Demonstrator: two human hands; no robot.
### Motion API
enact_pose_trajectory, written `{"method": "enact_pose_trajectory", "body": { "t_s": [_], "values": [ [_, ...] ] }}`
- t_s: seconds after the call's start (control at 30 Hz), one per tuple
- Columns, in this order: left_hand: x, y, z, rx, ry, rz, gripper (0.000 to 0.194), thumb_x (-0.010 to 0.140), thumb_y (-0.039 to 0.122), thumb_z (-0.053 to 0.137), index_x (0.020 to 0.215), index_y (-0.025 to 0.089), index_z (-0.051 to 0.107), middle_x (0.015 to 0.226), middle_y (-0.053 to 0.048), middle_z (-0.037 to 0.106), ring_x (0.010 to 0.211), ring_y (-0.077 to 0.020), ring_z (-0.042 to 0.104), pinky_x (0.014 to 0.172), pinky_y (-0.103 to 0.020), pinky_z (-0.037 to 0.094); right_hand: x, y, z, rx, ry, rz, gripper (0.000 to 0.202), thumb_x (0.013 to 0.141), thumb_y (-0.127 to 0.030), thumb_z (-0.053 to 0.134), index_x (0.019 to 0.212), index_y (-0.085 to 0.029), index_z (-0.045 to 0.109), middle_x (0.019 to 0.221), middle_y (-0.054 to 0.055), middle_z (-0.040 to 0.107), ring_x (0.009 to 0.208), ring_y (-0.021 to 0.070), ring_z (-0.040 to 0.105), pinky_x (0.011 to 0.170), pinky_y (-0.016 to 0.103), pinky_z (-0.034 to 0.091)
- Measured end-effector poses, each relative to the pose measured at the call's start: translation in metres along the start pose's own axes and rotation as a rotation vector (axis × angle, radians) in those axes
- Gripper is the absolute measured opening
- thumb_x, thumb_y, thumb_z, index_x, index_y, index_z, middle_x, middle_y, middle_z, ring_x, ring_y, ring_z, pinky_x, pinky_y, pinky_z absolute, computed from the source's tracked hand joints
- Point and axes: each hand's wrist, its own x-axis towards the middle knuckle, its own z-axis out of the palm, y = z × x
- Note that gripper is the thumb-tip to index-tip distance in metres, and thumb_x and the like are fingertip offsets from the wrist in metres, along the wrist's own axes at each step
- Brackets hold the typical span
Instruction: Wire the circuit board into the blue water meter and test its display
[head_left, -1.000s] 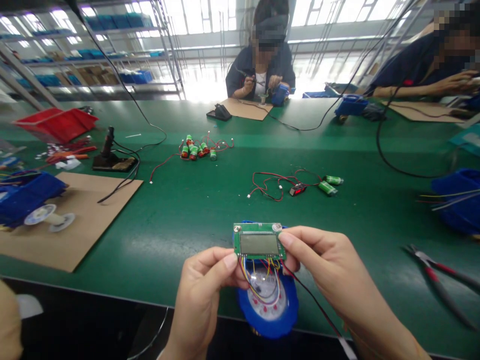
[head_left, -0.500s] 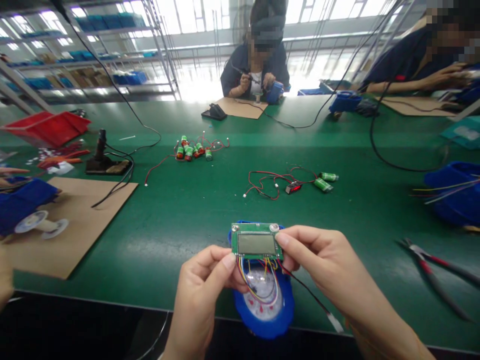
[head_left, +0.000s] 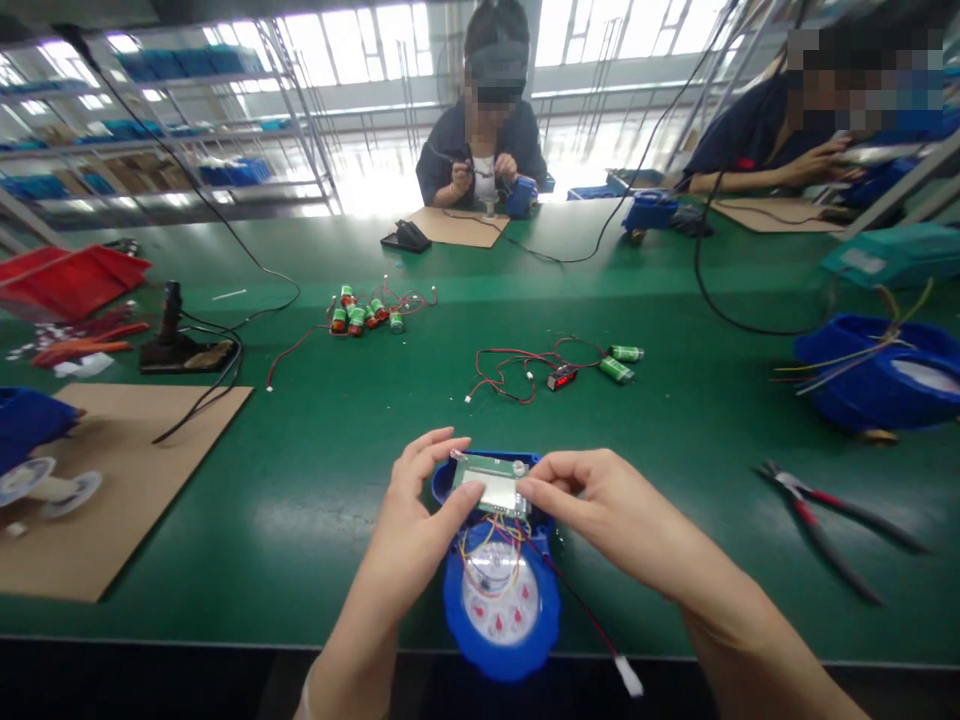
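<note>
A green circuit board with a grey screen (head_left: 491,488) lies over the upper part of a blue round-faced meter (head_left: 504,650) at the table's front edge. My left hand (head_left: 424,500) holds the board's left side, thumb on the screen and fingers behind the upper left corner. My right hand (head_left: 581,485) pinches the board's right edge between thumb and fingers. Thin coloured wires loop from the board over the clear dial. A red and black lead with a white connector (head_left: 628,676) hangs off to the right.
Pliers (head_left: 832,520) and another blue meter (head_left: 870,375) lie to the right. Green batteries with wires (head_left: 616,369) are farther back. A cardboard sheet (head_left: 127,500) and a black stand (head_left: 176,345) are left. Two people sit across the table.
The board has moved down onto the blue meter's upper part and tilted. My left fingers have spread around its upper left corner, thumb now on the screen. The view has shifted slightly right.
</note>
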Motion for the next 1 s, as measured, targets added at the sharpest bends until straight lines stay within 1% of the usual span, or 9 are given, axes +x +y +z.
{"method": "enact_pose_trajectory", "body": {
  "t_s": [0.2,0.3,0.37,0.47,0.53,0.6,0.7,0.8,1.0],
  "values": [
    [0.002,-0.004,0.014,-0.177,0.010,-0.126,0.040,0.077,0.035,0.077,0.112,0.022,0.062,0.132,-0.008,0.057,0.116,-0.0283,0.055,0.099,-0.039,0.042,-0.001,0.000,-0.001,-0.230,0.237,0.049,0.025,0.082,-0.043,0.069,0.074,-0.019,0.067,0.059,-0.003,0.057,0.054,0.0130,0.048,0.050,0.024,0.028],
    [-0.001,-0.004,0.019,-0.235,0.015,-0.183,0.047,0.077,0.037,0.078,0.117,0.021,0.059,0.119,-0.008,0.063,0.102,-0.0252,0.061,0.089,-0.035,0.047,-0.005,0.006,-0.001,-0.218,0.331,0.024,0.020,0.081,-0.038,0.071,0.082,-0.020,0.063,0.065,-0.003,0.058,0.058,0.0138,0.052,0.054,0.025,0.035],
    [-0.002,-0.005,0.021,-0.295,0.018,-0.213,0.049,0.077,0.037,0.079,0.117,0.020,0.058,0.116,-0.008,0.064,0.096,-0.0237,0.062,0.084,-0.032,0.049,-0.012,0.015,-0.001,-0.072,0.298,0.011,0.023,0.083,-0.040,0.070,0.090,-0.019,0.062,0.073,-0.001,0.062,0.065,0.0152,0.057,0.060,0.026,0.042],
    [-0.004,-0.005,0.025,-0.375,0.048,-0.237,0.050,0.075,0.038,0.082,0.115,0.020,0.058,0.116,-0.009,0.064,0.094,-0.0230,0.064,0.080,-0.030,0.052,-0.026,0.030,0.001,0.276,0.102,0.042,0.038,0.089,-0.048,0.065,0.113,-0.019,0.060,0.102,0.008,0.069,0.085,0.0190,0.066,0.071,0.029,0.051],
    [-0.003,-0.004,0.029,-0.391,0.071,-0.244,0.053,0.073,0.038,0.084,0.114,0.019,0.058,0.112,-0.008,0.066,0.090,-0.0225,0.065,0.077,-0.028,0.053,-0.034,0.039,0.004,0.484,0.004,0.062,0.051,0.089,-0.050,0.064,0.129,-0.020,0.055,0.124,0.013,0.064,0.100,0.0221,0.067,0.081,0.033,0.054],
    [-0.002,-0.003,0.035,-0.385,0.090,-0.246,0.055,0.070,0.037,0.087,0.114,0.018,0.060,0.107,-0.008,0.068,0.087,-0.0216,0.065,0.074,-0.027,0.053,-0.038,0.043,0.007,0.602,0.000,0.085,0.063,0.086,-0.052,0.068,0.138,-0.020,0.050,0.133,0.016,0.059,0.107,0.0243,0.066,0.090,0.037,0.054],
    [0.005,-0.002,0.043,-0.431,0.104,-0.270,0.062,0.063,0.036,0.091,0.113,0.015,0.060,0.102,-0.008,0.068,0.083,-0.0212,0.065,0.072,-0.026,0.053,-0.035,0.042,0.009,0.613,0.085,0.123,0.074,0.078,-0.051,0.076,0.138,-0.017,0.051,0.132,0.019,0.060,0.102,0.0262,0.068,0.091,0.041,0.055],
    [0.011,-0.002,0.051,-0.499,0.120,-0.288,0.069,0.061,0.039,0.092,0.116,0.016,0.056,0.103,-0.009,0.068,0.083,-0.0223,0.066,0.072,-0.029,0.055,-0.028,0.038,0.006,0.546,0.146,0.100,0.070,0.078,-0.045,0.077,0.138,-0.018,0.053,0.131,0.017,0.061,0.094,0.0248,0.069,0.086,0.042,0.056],
    [0.013,-0.001,0.057,-0.521,0.156,-0.275,0.071,0.062,0.039,0.092,0.118,0.017,0.054,0.105,-0.008,0.067,0.085,-0.0213,0.066,0.074,-0.028,0.055,-0.039,0.043,-0.013,0.392,0.076,0.069,0.068,0.083,-0.047,0.073,0.142,-0.024,0.049,0.133,0.014,0.057,0.085,0.0188,0.065,0.083,0.037,0.054]
  ]
}}
